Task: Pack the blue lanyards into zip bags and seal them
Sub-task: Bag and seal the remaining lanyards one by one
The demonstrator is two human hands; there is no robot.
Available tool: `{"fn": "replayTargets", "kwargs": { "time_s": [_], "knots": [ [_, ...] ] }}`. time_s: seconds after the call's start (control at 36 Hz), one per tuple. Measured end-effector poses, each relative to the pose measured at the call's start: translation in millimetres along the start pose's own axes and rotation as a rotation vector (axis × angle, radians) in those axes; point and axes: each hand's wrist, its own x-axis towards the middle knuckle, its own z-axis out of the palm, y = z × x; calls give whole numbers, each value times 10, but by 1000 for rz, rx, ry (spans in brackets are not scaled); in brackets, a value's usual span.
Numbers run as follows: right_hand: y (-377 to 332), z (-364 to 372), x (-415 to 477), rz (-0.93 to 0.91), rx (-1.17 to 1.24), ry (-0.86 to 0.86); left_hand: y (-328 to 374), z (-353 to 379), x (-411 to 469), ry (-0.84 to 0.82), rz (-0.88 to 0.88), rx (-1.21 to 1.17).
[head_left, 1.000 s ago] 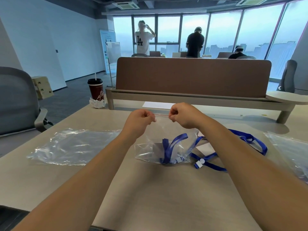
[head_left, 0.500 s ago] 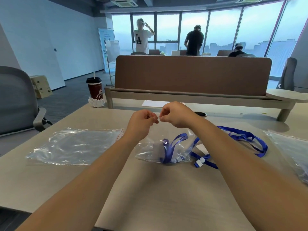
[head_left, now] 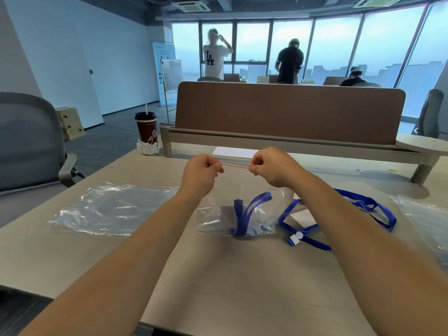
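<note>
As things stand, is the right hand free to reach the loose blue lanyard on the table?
Probably not yet. The right hand and left hand both pinch the zip bag top. The loose lanyard lies uncovered under the right forearm, nothing blocking it.

A beige desk (head_left: 242,287) meets a brown divider (head_left: 288,112). Beyond, tall windows (head_left: 339,47) give hazy daylight; a white wall (head_left: 80,52) and grey chair (head_left: 26,139) stand left.
</note>
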Motion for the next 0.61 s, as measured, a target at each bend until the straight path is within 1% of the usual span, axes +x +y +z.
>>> {"fn": "replayTargets", "kwargs": {
  "time_s": [0.06,0.14,0.25,0.33,0.39,0.47,0.53,0.61],
  "knots": [
    [51,-25,-31,23,-20,3,-9,-19,1,-18,21,22],
    [96,-37,-59,49,-63,-1,11,-10,-4,-63,63,138],
    [103,-59,-112,46,-86,-17,110,-14,-26,-140,89,215],
    [73,-53,-139,27,-92,-26,173,19,-36,-128,204,388],
    [34,-44,-145,4,-94,-29,207,59,-31,-152,299,529],
    [-23,-34,-143,-16,-94,-37,263,129,-19,-190,364,670],
    [-33,-29,-138,-18,-94,-38,293,164,-21,-202,361,702],
    [3,-25,-135,-13,-84,-23,283,189,-1,-203,330,649]
  ]
}}
